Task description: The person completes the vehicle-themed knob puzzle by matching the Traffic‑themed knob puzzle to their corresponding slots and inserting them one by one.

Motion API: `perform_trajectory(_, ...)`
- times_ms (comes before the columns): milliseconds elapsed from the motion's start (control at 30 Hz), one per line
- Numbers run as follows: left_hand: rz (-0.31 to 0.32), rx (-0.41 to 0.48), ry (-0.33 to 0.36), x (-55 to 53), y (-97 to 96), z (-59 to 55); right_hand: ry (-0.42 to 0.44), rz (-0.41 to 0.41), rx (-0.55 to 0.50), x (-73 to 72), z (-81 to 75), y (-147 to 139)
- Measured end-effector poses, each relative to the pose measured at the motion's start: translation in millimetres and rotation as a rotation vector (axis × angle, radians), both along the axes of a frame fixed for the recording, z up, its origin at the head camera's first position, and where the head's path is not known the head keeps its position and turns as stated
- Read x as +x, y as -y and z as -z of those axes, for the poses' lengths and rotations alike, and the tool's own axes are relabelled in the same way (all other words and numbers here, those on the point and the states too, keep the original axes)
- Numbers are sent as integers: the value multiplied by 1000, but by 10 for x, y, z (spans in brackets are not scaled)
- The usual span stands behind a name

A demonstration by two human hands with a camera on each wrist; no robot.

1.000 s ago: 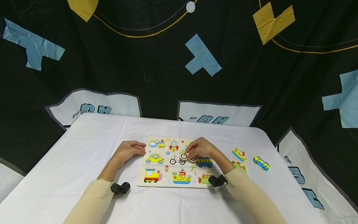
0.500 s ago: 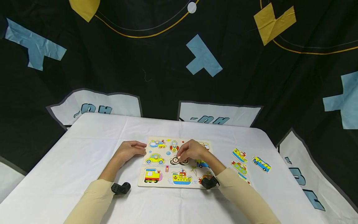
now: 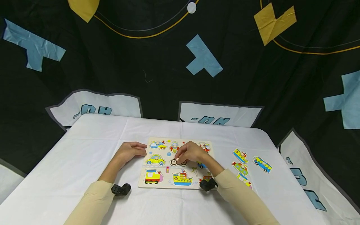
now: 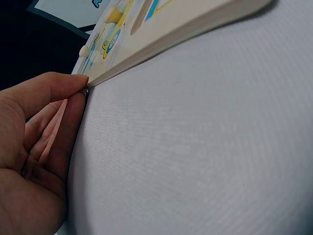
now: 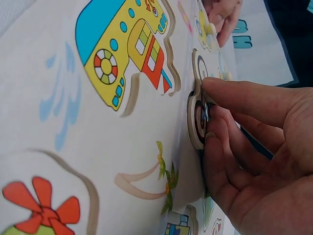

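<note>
A wooden puzzle board (image 3: 166, 185) with colourful vehicle pictures lies on the white table. My right hand (image 3: 192, 153) pinches a bicycle puzzle piece (image 5: 197, 120) between thumb and fingers. It is over the bicycle spot in the board's middle row; the fingers hide much of it, and whether it lies flush cannot be told. With thumb and finger, my left hand (image 3: 129, 153) grips the board's left edge, as the left wrist view shows. A yellow car (image 3: 155, 159) and a plane (image 3: 158, 144) carry knobs on the board's left side.
Loose pieces lie right of the board: a boat (image 3: 240, 155), a submarine (image 3: 240, 168), a train (image 3: 243, 180) partly behind the right sleeve, and a bus (image 3: 262, 164). A black curtain (image 3: 157, 68) hangs behind the table.
My right hand has moved left and slightly down with the bicycle piece, onto the bicycle picture. The helicopter picture and the loose train have come into sight. My left hand stays put.
</note>
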State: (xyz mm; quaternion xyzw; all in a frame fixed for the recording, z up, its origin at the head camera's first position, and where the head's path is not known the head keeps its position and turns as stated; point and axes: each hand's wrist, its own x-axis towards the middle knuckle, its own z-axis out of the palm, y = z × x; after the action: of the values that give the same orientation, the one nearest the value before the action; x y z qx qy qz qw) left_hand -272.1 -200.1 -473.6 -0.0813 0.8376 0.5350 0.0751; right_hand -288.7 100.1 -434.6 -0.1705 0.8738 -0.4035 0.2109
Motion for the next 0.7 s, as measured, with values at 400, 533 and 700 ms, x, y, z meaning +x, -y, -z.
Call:
perform_trajectory(400,7,-5,-9,-2,8,-1,-5,-3,23,0,29,22)
perform_trajectory(533,12,-9,-11,-5,16,2,-6,-7,24,0,31,22)
perform_trajectory(700,17,-8,-14,-1,15,12,-14,-16,20,-2,36,10)
